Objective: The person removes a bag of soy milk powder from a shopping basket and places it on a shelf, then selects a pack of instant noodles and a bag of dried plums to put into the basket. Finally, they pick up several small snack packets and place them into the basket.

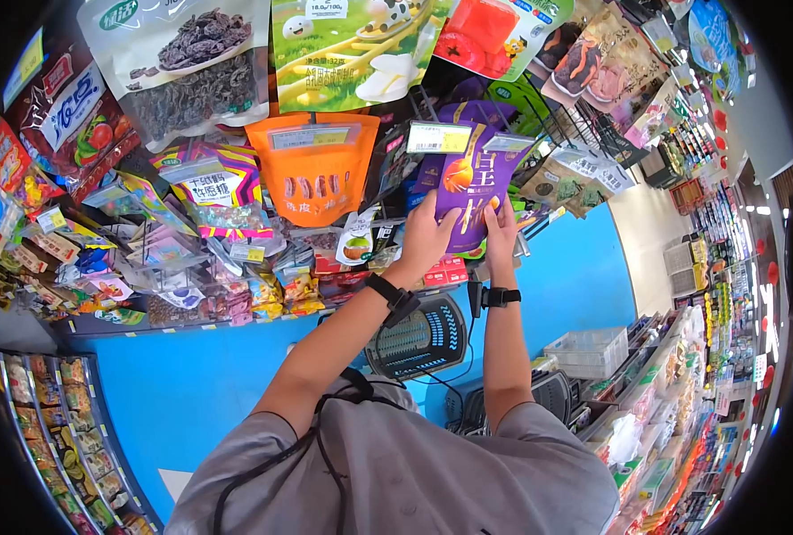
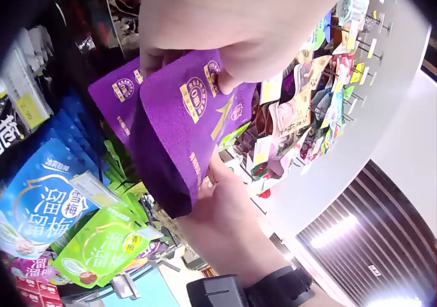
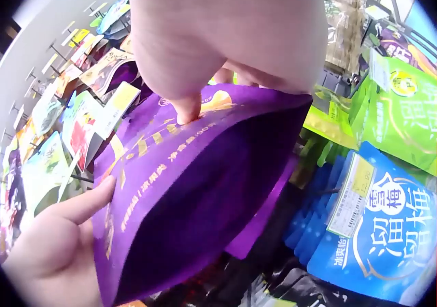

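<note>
Both hands hold a purple snack pouch (image 1: 469, 192) with gold lettering and an orange fruit picture, in front of the hanging display. My left hand (image 1: 427, 239) grips its lower left side, and my right hand (image 1: 501, 236) its lower right side, both thumbs on the printed front. The right wrist view shows the dark bottom fold of the pouch (image 3: 205, 205) facing the camera. Behind it, another purple pouch (image 2: 115, 92) shows in the left wrist view. Price tags (image 1: 439, 137) overlap the held pouch's top in the head view.
An orange pouch (image 1: 314, 169) hangs left of the hands. Blue pouches (image 3: 375, 218) and green pouches (image 2: 102, 245) hang close by on hooks. Below the arms are a dark basket (image 1: 419, 334) and blue floor (image 1: 218, 374); shelves of bagged goods (image 1: 673, 401) stand right.
</note>
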`<state>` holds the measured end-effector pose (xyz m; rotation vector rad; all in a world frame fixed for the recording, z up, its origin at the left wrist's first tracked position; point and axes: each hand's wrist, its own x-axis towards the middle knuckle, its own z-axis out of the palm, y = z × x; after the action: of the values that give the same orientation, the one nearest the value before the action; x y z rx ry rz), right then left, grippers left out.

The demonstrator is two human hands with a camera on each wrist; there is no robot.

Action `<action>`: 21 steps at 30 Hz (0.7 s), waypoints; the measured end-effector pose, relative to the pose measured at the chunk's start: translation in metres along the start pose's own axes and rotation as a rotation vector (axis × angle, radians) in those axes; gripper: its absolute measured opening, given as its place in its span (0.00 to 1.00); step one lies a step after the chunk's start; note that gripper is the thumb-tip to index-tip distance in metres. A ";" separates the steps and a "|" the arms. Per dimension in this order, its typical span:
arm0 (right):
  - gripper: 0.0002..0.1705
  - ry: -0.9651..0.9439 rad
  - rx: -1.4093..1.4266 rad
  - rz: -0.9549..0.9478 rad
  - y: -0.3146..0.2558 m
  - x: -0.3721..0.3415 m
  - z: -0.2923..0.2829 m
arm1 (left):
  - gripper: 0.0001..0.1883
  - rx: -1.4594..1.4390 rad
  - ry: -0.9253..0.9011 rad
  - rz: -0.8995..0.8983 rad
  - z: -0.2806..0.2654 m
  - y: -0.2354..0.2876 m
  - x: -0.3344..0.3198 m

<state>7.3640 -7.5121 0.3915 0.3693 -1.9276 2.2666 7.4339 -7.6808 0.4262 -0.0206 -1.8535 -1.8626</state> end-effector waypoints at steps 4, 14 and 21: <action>0.31 -0.038 -0.047 -0.041 -0.004 -0.002 -0.001 | 0.15 0.031 0.024 -0.022 0.003 -0.016 -0.004; 0.32 0.003 -0.011 -0.088 0.004 -0.012 -0.008 | 0.15 -0.005 0.001 0.016 0.004 -0.006 -0.018; 0.37 0.024 -0.013 -0.103 -0.010 -0.004 0.001 | 0.15 -0.022 -0.005 -0.013 0.010 0.004 -0.004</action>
<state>7.3711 -7.5107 0.4002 0.4268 -1.8656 2.1834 7.4359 -7.6699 0.4291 -0.0206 -1.8403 -1.8931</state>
